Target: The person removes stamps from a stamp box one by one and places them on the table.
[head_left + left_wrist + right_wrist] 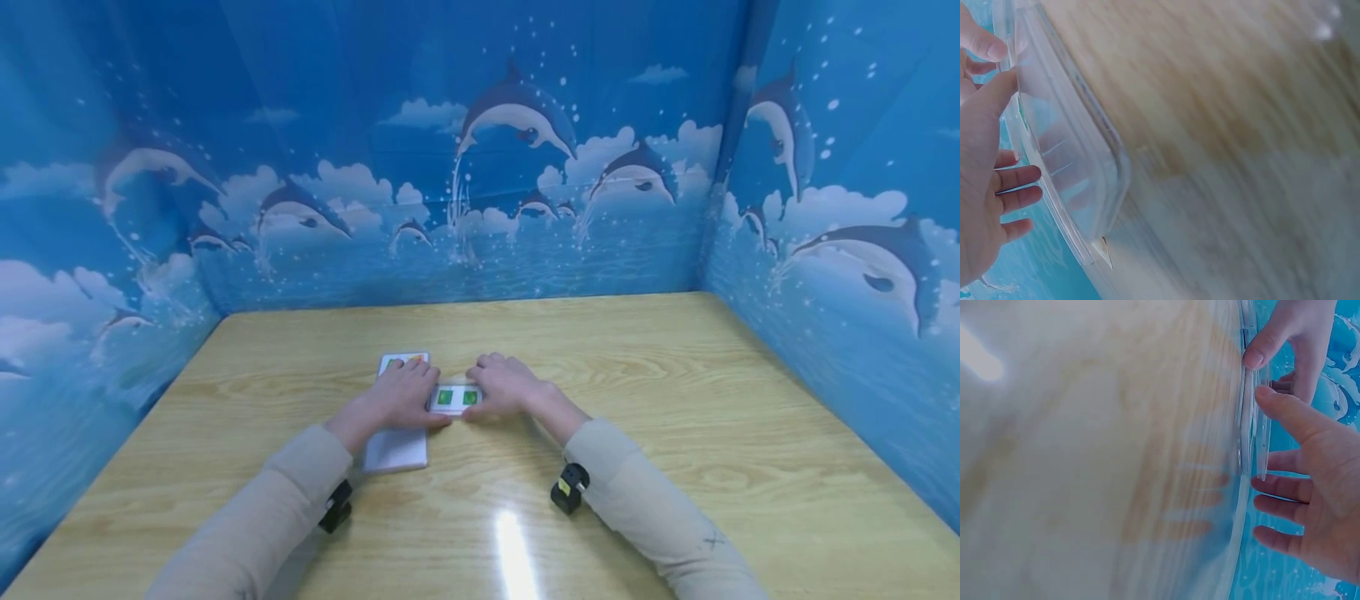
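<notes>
In the head view, a small clear-edged plastic piece with two green pictures lies between both hands. My left hand holds its left end, thumb along the near edge. My right hand pinches the right end between thumb at the near side and fingers at the far side. Beneath my left hand is a longer white flat case, its middle hidden; green and orange pictures show at its far end. Clear rounded plastic fills the left wrist view's middle. From the right wrist, the thumb touches a thin clear edge.
The wood-grain table extends around both hands. Blue dolphin-printed sheets enclose the back and sides. A small black camera is worn at the right wrist, another at the left. Light glares on the near tabletop.
</notes>
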The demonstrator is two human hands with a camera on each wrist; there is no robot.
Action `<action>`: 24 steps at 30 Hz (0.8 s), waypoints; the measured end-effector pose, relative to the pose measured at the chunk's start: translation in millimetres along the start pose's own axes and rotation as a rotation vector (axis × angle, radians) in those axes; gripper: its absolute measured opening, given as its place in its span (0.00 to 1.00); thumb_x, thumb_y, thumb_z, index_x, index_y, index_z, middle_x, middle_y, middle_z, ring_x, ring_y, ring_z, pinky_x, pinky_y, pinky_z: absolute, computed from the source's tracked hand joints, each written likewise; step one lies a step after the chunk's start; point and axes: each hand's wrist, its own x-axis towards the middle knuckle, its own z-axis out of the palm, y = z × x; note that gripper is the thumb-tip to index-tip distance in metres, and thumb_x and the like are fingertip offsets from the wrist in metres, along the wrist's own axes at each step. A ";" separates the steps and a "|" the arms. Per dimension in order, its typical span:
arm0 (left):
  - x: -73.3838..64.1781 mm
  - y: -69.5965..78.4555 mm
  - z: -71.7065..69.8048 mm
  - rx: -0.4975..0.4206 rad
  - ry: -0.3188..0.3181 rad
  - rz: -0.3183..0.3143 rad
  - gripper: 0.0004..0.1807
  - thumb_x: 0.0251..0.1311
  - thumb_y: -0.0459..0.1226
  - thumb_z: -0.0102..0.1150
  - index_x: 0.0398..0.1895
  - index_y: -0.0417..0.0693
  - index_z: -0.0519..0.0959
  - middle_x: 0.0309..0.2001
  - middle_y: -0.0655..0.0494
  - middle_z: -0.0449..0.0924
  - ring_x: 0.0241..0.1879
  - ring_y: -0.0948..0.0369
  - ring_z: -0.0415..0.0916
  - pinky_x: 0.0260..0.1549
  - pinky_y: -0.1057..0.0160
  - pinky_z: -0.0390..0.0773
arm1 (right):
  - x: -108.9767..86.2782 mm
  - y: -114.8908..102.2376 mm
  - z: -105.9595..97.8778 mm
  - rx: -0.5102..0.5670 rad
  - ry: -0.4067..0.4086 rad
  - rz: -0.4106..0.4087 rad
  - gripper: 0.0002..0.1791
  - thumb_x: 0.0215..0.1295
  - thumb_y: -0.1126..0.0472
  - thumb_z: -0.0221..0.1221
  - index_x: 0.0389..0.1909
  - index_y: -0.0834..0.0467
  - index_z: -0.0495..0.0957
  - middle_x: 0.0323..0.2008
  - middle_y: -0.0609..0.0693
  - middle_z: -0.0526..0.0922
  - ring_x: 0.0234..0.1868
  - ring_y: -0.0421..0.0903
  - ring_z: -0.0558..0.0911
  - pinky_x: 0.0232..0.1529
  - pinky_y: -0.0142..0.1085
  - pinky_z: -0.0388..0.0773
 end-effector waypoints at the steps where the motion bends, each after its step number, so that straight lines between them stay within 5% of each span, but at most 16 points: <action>1: -0.1 -0.2 0.5 0.009 0.008 0.004 0.43 0.51 0.67 0.50 0.59 0.43 0.66 0.55 0.45 0.70 0.58 0.50 0.64 0.59 0.43 0.57 | -0.1 0.5 -0.1 0.002 0.004 0.002 0.41 0.52 0.35 0.60 0.61 0.57 0.68 0.50 0.50 0.73 0.42 0.42 0.70 0.40 0.35 0.70; 13: -0.6 -3.4 6.1 0.100 0.133 0.054 0.45 0.50 0.68 0.49 0.58 0.40 0.66 0.53 0.43 0.70 0.55 0.50 0.66 0.57 0.45 0.62 | -5.9 9.7 -3.6 -0.036 0.082 -0.013 0.41 0.51 0.36 0.61 0.60 0.58 0.70 0.50 0.52 0.74 0.46 0.45 0.72 0.43 0.37 0.72; 24: -5.3 -6.0 6.9 0.064 0.102 0.083 0.46 0.52 0.68 0.47 0.58 0.38 0.67 0.54 0.41 0.70 0.56 0.48 0.65 0.58 0.45 0.59 | -22.6 27.5 -5.0 -0.033 0.137 -0.014 0.41 0.51 0.37 0.62 0.59 0.61 0.69 0.49 0.55 0.74 0.46 0.49 0.73 0.46 0.40 0.72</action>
